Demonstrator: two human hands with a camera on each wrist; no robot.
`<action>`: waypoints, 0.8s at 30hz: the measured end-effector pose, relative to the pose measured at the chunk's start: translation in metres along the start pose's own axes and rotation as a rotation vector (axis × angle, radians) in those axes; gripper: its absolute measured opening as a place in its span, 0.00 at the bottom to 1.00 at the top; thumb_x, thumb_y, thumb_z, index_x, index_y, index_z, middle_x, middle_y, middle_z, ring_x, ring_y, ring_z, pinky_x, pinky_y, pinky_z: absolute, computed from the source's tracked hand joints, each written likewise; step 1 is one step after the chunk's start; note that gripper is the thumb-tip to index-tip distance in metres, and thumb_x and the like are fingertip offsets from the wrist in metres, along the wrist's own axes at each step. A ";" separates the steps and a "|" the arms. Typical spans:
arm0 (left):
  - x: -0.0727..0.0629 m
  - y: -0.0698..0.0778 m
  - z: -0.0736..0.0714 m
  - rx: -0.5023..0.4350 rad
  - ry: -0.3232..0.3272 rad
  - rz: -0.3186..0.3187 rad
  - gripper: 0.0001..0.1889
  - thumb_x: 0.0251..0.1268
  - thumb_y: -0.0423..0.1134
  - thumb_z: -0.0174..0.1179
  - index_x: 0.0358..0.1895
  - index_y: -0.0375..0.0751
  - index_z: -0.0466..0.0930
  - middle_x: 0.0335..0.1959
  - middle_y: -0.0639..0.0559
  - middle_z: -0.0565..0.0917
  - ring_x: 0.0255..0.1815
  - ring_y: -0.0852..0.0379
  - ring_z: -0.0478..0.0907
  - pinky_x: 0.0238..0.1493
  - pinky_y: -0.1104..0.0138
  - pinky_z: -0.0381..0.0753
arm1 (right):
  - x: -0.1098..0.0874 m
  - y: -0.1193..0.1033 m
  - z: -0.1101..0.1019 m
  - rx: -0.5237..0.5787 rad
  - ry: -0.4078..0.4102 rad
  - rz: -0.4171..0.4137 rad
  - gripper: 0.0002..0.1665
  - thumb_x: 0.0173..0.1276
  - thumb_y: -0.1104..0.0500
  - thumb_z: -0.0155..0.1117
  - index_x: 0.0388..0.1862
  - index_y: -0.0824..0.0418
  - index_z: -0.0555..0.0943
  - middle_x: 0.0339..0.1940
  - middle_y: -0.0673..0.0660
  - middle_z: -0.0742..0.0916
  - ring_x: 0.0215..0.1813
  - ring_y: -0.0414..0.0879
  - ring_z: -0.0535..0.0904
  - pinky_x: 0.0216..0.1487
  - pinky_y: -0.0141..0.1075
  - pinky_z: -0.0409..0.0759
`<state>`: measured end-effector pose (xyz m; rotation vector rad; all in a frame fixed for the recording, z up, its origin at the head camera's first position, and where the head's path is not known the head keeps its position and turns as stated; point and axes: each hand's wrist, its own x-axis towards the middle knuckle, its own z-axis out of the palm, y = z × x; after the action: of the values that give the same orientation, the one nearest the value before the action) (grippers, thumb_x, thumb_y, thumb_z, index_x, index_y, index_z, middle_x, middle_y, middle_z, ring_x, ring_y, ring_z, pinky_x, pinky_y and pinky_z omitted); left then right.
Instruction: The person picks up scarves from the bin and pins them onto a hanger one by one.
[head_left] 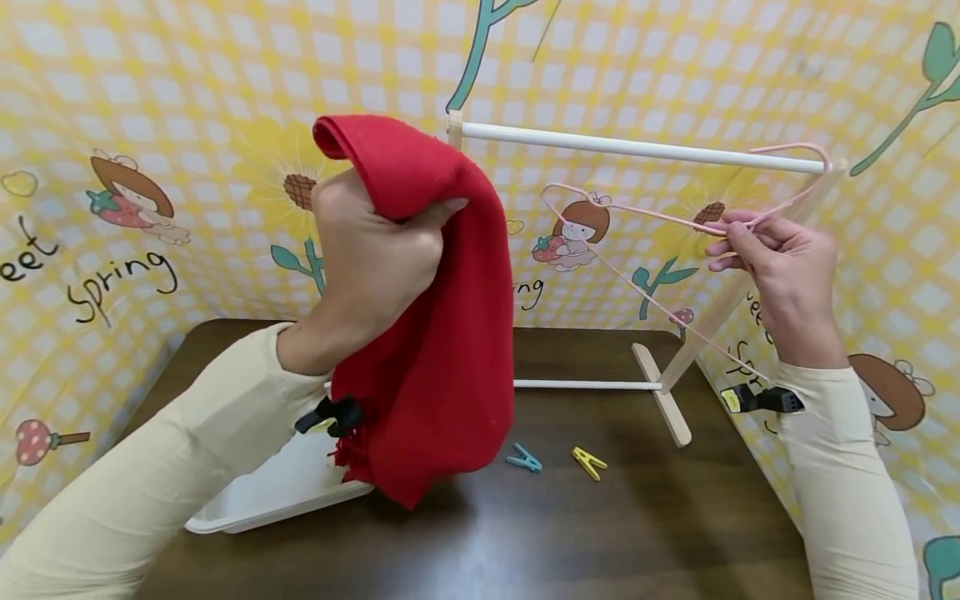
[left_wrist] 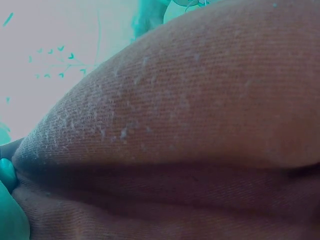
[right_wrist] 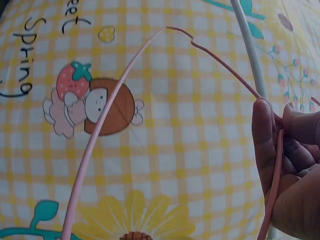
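In the head view my left hand grips a folded red cloth, fringed at its lower left; it looks like a scarf. The cloth hangs from the fist above the table and fills most of the left wrist view, where its knit looks brownish. On the right, my right hand pinches a pink wire clothes hanger near its neck. The hanger's hook lies over the white top rail at its right end. From the right wrist, the thumb and fingers close around the pink wire.
A wooden-ended rack stands on the dark table, its lower white bar near the back. A blue clothespin and a yellow clothespin lie in front. Partly behind the cloth is a white tray. Patterned fabric surrounds the table.
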<state>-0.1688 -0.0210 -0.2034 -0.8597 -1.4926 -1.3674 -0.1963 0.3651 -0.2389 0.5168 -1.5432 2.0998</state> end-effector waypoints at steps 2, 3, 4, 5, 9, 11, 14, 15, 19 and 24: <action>0.003 0.001 0.000 -0.008 0.000 0.009 0.05 0.57 0.25 0.67 0.32 0.23 0.85 0.27 0.35 0.85 0.31 0.60 0.82 0.41 0.68 0.84 | -0.005 0.001 0.001 0.004 -0.014 0.017 0.07 0.65 0.76 0.65 0.40 0.82 0.83 0.34 0.66 0.91 0.26 0.51 0.89 0.30 0.37 0.87; 0.004 0.001 0.001 -0.014 0.004 0.007 0.04 0.57 0.25 0.67 0.32 0.24 0.85 0.27 0.35 0.85 0.31 0.60 0.82 0.41 0.67 0.84 | -0.007 0.002 0.001 0.001 -0.021 0.024 0.07 0.65 0.76 0.65 0.40 0.82 0.83 0.34 0.67 0.91 0.27 0.51 0.89 0.30 0.37 0.87; 0.005 0.002 0.001 -0.021 0.010 0.003 0.03 0.57 0.24 0.66 0.32 0.24 0.85 0.27 0.35 0.85 0.31 0.61 0.81 0.41 0.67 0.83 | -0.010 0.003 0.002 -0.004 -0.029 0.031 0.07 0.66 0.76 0.64 0.41 0.82 0.83 0.34 0.66 0.91 0.27 0.51 0.89 0.30 0.37 0.87; 0.007 0.002 0.002 -0.027 0.013 0.001 0.03 0.57 0.24 0.66 0.32 0.24 0.86 0.27 0.35 0.85 0.31 0.61 0.81 0.41 0.67 0.84 | -0.012 0.005 0.002 -0.011 -0.036 0.036 0.08 0.66 0.76 0.64 0.42 0.82 0.83 0.34 0.66 0.91 0.27 0.51 0.89 0.30 0.37 0.87; 0.012 0.007 0.004 -0.058 0.034 -0.013 0.02 0.57 0.22 0.65 0.31 0.26 0.86 0.26 0.36 0.85 0.29 0.61 0.80 0.40 0.67 0.83 | -0.020 0.014 0.002 -0.082 -0.061 0.061 0.08 0.68 0.74 0.64 0.42 0.80 0.84 0.37 0.62 0.92 0.29 0.48 0.89 0.32 0.35 0.87; 0.014 0.009 0.004 -0.069 0.034 -0.006 0.02 0.57 0.22 0.65 0.31 0.26 0.86 0.25 0.36 0.84 0.28 0.61 0.79 0.40 0.67 0.82 | -0.024 0.020 0.002 -0.133 -0.076 0.071 0.06 0.68 0.73 0.64 0.39 0.78 0.85 0.38 0.61 0.92 0.29 0.46 0.89 0.31 0.34 0.87; 0.019 0.011 0.006 -0.096 0.039 0.005 0.02 0.57 0.22 0.64 0.30 0.26 0.86 0.25 0.36 0.84 0.28 0.60 0.79 0.38 0.66 0.83 | -0.028 0.031 0.002 -0.190 -0.103 0.102 0.05 0.69 0.72 0.64 0.36 0.72 0.87 0.36 0.58 0.92 0.28 0.44 0.89 0.29 0.32 0.86; 0.020 0.012 0.007 -0.102 0.041 0.011 0.02 0.56 0.22 0.64 0.30 0.26 0.86 0.24 0.36 0.84 0.27 0.60 0.79 0.38 0.66 0.82 | -0.030 0.035 0.002 -0.200 -0.112 0.114 0.05 0.69 0.72 0.64 0.35 0.71 0.87 0.36 0.57 0.92 0.28 0.43 0.89 0.29 0.32 0.86; 0.025 0.015 0.010 -0.111 0.052 0.034 0.03 0.56 0.22 0.64 0.30 0.24 0.86 0.24 0.36 0.84 0.26 0.60 0.78 0.37 0.66 0.82 | -0.038 0.050 0.005 -0.242 -0.139 0.177 0.06 0.70 0.70 0.64 0.38 0.69 0.88 0.36 0.54 0.92 0.29 0.41 0.89 0.30 0.31 0.86; 0.027 0.016 0.014 -0.104 0.051 0.053 0.02 0.57 0.22 0.64 0.31 0.24 0.86 0.26 0.36 0.85 0.28 0.60 0.79 0.38 0.66 0.83 | -0.045 0.065 0.012 -0.272 -0.171 0.243 0.06 0.71 0.69 0.64 0.39 0.67 0.88 0.37 0.53 0.92 0.30 0.40 0.88 0.31 0.32 0.86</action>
<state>-0.1659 -0.0069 -0.1717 -0.9162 -1.3602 -1.4273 -0.1967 0.3307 -0.3108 0.4371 -2.0425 2.0118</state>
